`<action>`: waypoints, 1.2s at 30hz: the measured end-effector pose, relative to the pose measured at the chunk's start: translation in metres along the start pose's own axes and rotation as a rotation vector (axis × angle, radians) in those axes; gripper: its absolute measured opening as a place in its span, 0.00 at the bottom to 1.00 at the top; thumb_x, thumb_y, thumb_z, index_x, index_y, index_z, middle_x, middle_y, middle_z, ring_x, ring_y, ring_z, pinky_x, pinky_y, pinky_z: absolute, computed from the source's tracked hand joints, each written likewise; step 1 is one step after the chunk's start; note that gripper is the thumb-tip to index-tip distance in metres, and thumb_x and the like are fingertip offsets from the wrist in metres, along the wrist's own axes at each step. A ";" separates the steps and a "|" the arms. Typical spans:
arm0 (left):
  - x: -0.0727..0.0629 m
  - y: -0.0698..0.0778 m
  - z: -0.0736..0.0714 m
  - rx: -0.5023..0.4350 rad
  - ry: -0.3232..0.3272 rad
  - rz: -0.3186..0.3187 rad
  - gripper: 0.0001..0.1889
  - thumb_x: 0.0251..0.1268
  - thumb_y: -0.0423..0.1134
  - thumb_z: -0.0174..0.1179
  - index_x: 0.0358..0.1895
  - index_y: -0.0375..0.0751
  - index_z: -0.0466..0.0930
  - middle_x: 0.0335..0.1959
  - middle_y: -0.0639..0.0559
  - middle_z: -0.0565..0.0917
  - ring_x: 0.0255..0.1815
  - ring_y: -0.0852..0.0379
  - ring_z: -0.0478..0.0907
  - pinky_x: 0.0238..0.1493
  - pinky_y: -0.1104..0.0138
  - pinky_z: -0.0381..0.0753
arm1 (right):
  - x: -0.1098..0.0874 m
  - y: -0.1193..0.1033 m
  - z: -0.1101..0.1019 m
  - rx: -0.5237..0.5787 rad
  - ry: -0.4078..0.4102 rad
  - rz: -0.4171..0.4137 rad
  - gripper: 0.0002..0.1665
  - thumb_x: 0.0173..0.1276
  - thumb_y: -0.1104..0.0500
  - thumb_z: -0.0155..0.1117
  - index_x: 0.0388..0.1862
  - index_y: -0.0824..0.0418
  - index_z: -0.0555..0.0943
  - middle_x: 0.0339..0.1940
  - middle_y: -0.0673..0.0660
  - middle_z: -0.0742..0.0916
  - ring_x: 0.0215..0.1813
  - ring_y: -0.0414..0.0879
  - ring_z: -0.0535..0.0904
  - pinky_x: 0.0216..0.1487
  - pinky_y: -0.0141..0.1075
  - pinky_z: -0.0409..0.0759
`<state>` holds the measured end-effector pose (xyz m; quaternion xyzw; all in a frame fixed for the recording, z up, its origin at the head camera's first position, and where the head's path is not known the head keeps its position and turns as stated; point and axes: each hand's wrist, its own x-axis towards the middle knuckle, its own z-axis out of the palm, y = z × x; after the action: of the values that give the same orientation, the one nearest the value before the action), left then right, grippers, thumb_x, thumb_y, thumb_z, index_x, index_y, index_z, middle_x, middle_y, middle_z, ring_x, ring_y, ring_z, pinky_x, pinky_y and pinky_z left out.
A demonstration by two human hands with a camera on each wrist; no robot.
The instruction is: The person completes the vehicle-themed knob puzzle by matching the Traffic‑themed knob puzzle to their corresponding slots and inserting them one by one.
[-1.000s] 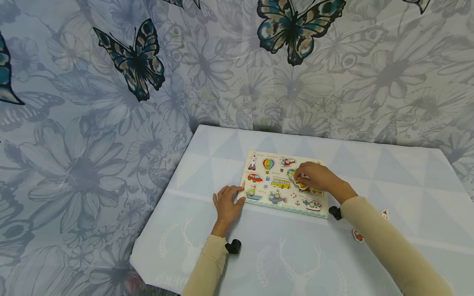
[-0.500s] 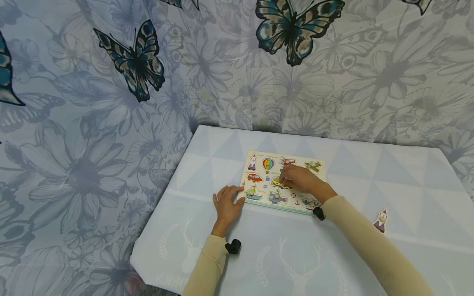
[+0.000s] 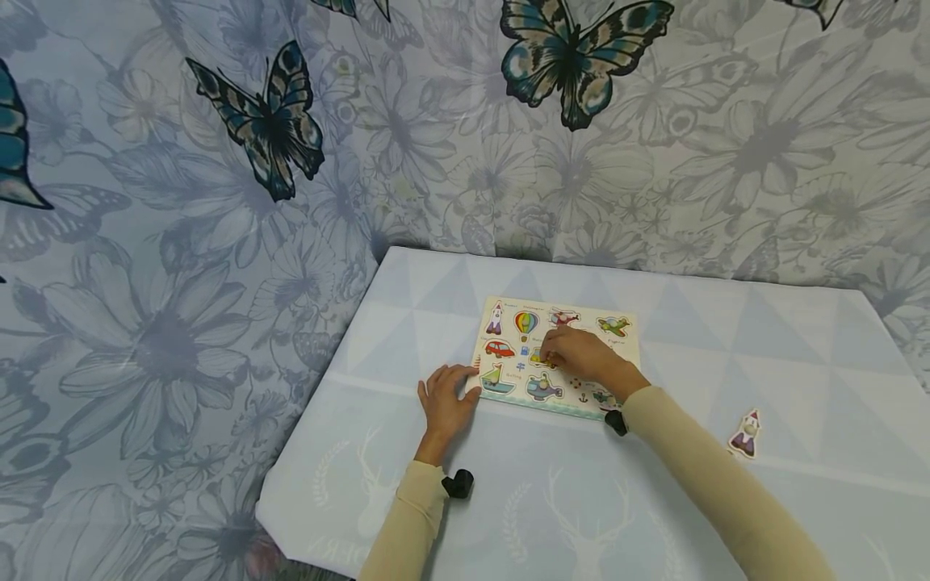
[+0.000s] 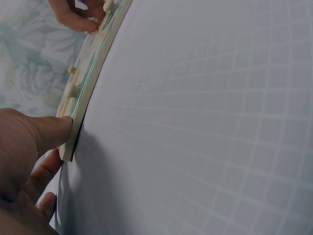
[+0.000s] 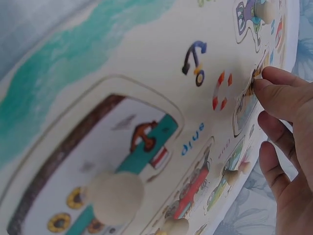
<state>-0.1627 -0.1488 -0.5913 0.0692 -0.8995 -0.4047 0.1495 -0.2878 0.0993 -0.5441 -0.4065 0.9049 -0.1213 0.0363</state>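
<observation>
A wooden peg puzzle board [image 3: 559,407] with vehicle pictures and round knobs lies on the table. My left hand [image 3: 446,403] holds its left edge; in the left wrist view the thumb [image 4: 54,131] lies on the rim with fingers below. My right hand [image 3: 581,353] is over the middle of the board, thumb and index finger pinching the yellow bus piece [image 3: 538,357], mostly covered by the fingers. In the right wrist view, the ship piece [image 5: 105,161] with its pale knob is close to the camera. A loose rocket piece [image 3: 746,434] lies on the table, right of the board.
A pale patterned cloth covers the table [image 3: 799,363]. The butterfly-print wall covering [image 3: 436,121] stands behind and to the left. My right sleeve [image 3: 715,476] crosses the table's right part and hides what lies beneath.
My right hand has moved left across the board with the yellow piece, down to the bus place, uncovering the green plane. A loose red piece is now behind the sleeve. The left hand stays.
</observation>
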 end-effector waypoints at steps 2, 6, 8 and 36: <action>0.000 -0.001 0.000 -0.003 0.000 0.003 0.14 0.58 0.33 0.69 0.48 0.46 0.86 0.56 0.47 0.85 0.71 0.37 0.67 0.70 0.29 0.40 | -0.001 0.000 0.000 0.001 0.000 -0.001 0.08 0.69 0.63 0.67 0.43 0.52 0.87 0.46 0.48 0.87 0.54 0.48 0.82 0.56 0.44 0.82; 0.000 -0.001 0.000 -0.003 -0.007 0.004 0.14 0.59 0.34 0.69 0.49 0.46 0.86 0.56 0.47 0.85 0.71 0.38 0.66 0.71 0.29 0.39 | -0.007 0.001 -0.004 0.019 0.000 0.005 0.09 0.70 0.62 0.66 0.46 0.53 0.87 0.51 0.50 0.86 0.58 0.50 0.80 0.60 0.46 0.80; 0.000 -0.001 0.000 -0.004 -0.008 0.005 0.14 0.59 0.34 0.69 0.49 0.46 0.86 0.56 0.47 0.85 0.71 0.38 0.66 0.71 0.29 0.39 | -0.013 0.001 -0.010 0.030 0.009 0.017 0.09 0.70 0.62 0.66 0.47 0.53 0.87 0.52 0.51 0.87 0.60 0.51 0.80 0.61 0.47 0.80; 0.002 -0.001 0.003 0.002 -0.011 0.009 0.14 0.59 0.34 0.69 0.49 0.46 0.86 0.57 0.47 0.85 0.71 0.37 0.67 0.70 0.29 0.39 | -0.152 0.063 -0.067 -0.006 -0.029 0.197 0.12 0.63 0.65 0.71 0.46 0.57 0.86 0.44 0.51 0.88 0.42 0.46 0.81 0.42 0.43 0.82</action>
<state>-0.1650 -0.1482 -0.5936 0.0632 -0.9010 -0.4035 0.1463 -0.2433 0.2650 -0.5003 -0.3174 0.9401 -0.1085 0.0600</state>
